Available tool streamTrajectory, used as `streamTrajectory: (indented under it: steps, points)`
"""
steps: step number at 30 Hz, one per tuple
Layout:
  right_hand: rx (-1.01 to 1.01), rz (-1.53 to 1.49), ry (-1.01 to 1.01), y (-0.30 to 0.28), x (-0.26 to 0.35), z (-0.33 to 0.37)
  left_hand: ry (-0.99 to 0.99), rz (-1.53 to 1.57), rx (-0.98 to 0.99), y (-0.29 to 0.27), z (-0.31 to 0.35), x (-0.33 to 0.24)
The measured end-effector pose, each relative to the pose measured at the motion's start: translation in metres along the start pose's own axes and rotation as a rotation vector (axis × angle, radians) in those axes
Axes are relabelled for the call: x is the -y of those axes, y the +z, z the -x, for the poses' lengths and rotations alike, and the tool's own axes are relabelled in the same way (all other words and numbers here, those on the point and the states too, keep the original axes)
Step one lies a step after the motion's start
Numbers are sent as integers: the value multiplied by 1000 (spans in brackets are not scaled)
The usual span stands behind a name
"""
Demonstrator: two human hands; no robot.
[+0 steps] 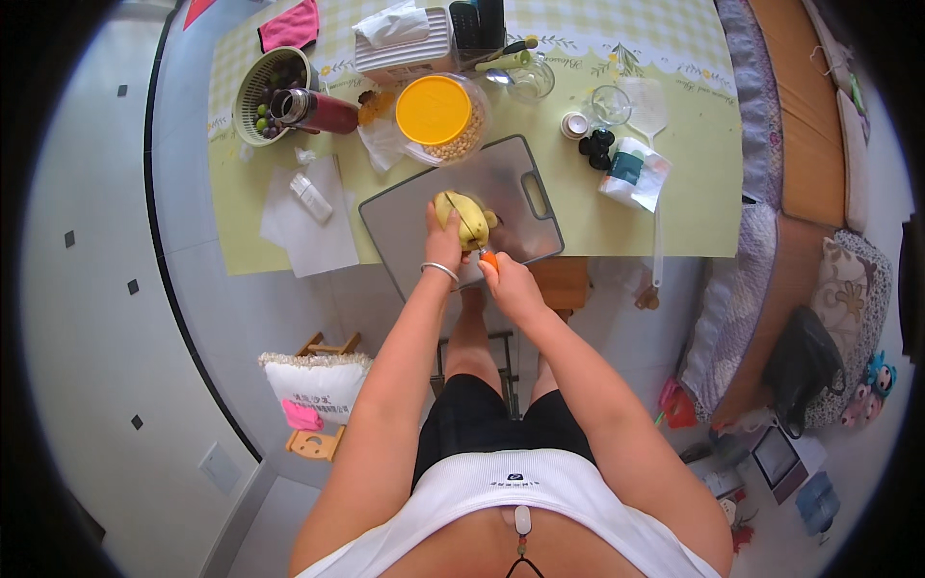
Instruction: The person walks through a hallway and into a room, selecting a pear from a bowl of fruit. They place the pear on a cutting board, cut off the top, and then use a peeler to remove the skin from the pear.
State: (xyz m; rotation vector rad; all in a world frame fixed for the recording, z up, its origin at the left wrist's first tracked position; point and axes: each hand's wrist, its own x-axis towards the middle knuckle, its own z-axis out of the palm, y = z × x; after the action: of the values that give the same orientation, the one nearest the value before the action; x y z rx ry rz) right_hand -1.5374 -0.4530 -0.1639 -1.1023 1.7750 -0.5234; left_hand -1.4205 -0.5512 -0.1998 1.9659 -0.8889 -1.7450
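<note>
Over the grey cutting board (pixel 424 217), the left hand (pixel 443 236) grips a yellow peeled fruit (pixel 467 220) at the board's near edge. The right hand (pixel 509 281) is clenched around an orange-handled knife (pixel 488 256), blade laid against the fruit. Behind the board sits a yellow-lidded jar (pixel 438 114).

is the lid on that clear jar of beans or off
On. The yellow lid sits over the mouth of the clear jar, covering it; pale beans show through the wall below.
</note>
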Motion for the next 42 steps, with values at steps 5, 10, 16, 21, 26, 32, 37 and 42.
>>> streamTrajectory:
  steps: [5, 10, 16, 21, 26, 32, 37, 42]
  points:
    - [15, 124, 47, -18, 23, 25, -48, 184, 75, -9, -2, -3]
    - [-6, 213, -28, -10, -1, 28, -138, 278, 173, -20, -5, -26]
    - [17, 188, -132, 15, -21, 5, -207, 282, 272, -42, -17, -28]
    - [-51, 102, -74, 38, -20, -33, -230, 237, 237, -43, -13, -18]
    - [-42, -2, -21, 35, -33, -58, -235, 378, 340, -53, -15, -15]
    - [-32, -20, -86, 41, -33, -53, -136, 320, 272, -80, -25, 26]
    - [-12, 17, -90, 22, -24, -27, -67, 241, 164, -110, -32, 41]
    - [-129, 40, -204, -10, -45, 21, -74, 172, -45, -107, -13, 28]
